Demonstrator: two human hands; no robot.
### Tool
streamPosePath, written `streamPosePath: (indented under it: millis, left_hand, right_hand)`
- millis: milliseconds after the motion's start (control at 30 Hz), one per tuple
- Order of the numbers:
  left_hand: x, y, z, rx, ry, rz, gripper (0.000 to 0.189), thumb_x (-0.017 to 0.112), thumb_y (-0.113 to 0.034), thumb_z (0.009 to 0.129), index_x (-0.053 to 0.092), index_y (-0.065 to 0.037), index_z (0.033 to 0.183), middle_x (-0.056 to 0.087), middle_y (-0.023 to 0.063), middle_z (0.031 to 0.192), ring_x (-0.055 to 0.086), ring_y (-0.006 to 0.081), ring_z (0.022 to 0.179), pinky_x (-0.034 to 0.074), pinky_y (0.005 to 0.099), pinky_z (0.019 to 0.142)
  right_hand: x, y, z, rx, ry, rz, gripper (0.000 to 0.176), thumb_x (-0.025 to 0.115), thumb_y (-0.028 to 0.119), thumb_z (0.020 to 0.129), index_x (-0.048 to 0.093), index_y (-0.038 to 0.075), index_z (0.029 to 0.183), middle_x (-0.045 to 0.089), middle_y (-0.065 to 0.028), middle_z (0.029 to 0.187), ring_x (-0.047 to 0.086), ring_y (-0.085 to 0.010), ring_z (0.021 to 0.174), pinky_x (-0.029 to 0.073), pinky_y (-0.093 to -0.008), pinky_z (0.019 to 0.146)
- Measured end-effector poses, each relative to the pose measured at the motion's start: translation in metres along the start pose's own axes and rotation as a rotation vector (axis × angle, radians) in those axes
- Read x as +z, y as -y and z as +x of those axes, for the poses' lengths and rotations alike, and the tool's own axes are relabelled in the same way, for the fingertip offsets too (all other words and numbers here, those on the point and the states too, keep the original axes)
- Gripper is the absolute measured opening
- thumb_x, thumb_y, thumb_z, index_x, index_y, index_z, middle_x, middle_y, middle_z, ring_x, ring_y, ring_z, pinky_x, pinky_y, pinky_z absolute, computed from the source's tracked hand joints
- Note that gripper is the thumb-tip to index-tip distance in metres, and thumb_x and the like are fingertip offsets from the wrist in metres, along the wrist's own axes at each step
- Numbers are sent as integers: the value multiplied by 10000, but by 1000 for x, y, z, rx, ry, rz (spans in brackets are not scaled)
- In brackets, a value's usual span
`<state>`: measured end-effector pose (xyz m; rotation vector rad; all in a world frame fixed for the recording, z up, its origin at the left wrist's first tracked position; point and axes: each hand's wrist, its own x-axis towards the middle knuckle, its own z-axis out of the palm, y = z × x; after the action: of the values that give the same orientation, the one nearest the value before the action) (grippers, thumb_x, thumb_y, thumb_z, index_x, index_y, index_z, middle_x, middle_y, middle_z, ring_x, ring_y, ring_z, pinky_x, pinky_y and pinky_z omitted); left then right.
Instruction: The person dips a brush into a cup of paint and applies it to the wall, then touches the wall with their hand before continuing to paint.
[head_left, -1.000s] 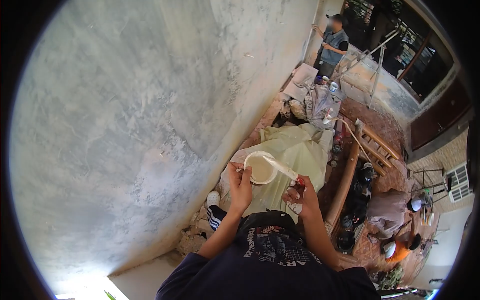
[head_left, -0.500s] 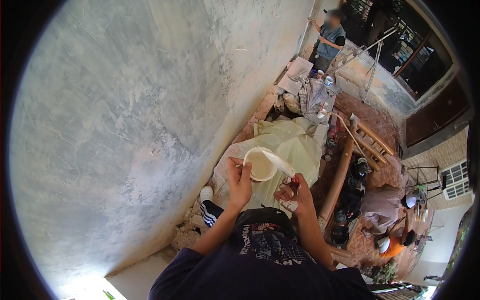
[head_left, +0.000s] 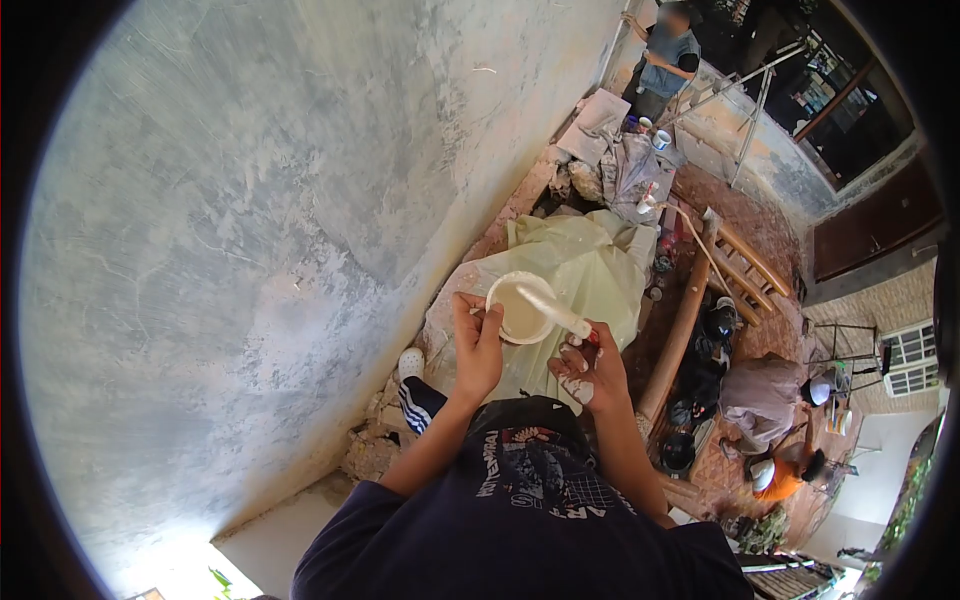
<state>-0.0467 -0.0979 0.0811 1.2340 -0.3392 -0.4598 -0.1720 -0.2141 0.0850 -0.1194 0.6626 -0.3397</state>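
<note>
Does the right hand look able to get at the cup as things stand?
Probably yes: the left hand holds the far side of the cup, and only the tool in the right hand lies between, though that may hinder a grasp.

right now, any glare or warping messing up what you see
In the head view, glare burns out the lower left beside the wall; the wide lens bends the right side and leaves a dark ring; the distant person's head is blurred, while the tub stays readable.

“AR” lettering [head_left: 584,508], dark shirt [head_left: 450,545], other print unclear
</note>
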Motion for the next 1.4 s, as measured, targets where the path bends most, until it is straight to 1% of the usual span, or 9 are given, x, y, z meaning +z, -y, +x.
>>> streamPosePath:
  millis: [167,500,800,900,1000,1033,1200,1333,1400]
  left_hand:
    - [1,2,-1,-7,-21,0,128,486,-97,946,365,-123,978,511,-29,654,359,5,521,248,193,451]
    - [1,-1,1,7,-32,-31,127,493,-102,944,371,-126,969,505,-33,647,349,4,513,247,193,447]
    - [2,0,2,7,-44,-13,126,489,-98,945,369,-130,964,504,-35,654,350,6,506,244,195,443]
    - [0,7,2,11,-50,-8,127,487,-94,945,365,-128,961,498,-35,654,348,6,504,241,192,440]
    - [-9,10,6,32,-74,51,131,485,-90,945,360,-126,963,494,-33,656,352,5,507,241,188,442]
    - [-15,7,5,-5,-74,35,123,487,-59,943,371,-88,969,490,-11,694,416,27,549,308,189,475]
    - [-41,8,4,-14,-175,20,139,490,-73,945,359,-113,973,475,-22,686,376,12,538,266,195,456]
    - [-67,2,-4,-26,-300,-18,136,487,-85,948,357,-123,948,451,-33,674,355,6,538,259,189,448]
    - [-78,-1,-8,-20,-329,28,138,488,-90,948,356,-125,940,445,-36,671,350,5,536,257,187,446]
  right_hand:
    - [-5,-1,6,-2,84,-15,192,576,254,858,558,94,755,553,-27,643,353,-116,408,321,-296,488]
    - [4,2,5,17,26,-7,222,494,276,901,560,104,777,515,-10,614,343,-114,406,307,-294,511]
    - [3,-1,6,62,1,48,216,549,266,873,549,107,727,525,-13,624,355,-119,410,324,-285,500]
    - [-8,1,11,14,151,3,220,569,273,865,557,95,737,528,-20,631,359,-116,414,328,-287,490]
    - [1,1,14,12,76,-47,233,584,290,865,558,99,735,527,-18,631,358,-116,414,332,-294,474]
    - [6,3,17,-37,33,-29,242,587,299,868,559,98,736,524,-15,628,352,-117,412,332,-296,468]
    - [76,22,44,-298,142,-99,221,583,307,894,551,115,789,497,9,648,351,-81,418,317,-255,460]
    - [149,27,124,-669,140,-231,210,592,304,895,556,111,819,530,18,686,350,-57,444,282,-222,426]
    - [185,25,167,-763,177,-227,197,584,237,903,504,123,764,483,39,704,363,-32,524,292,-203,480]
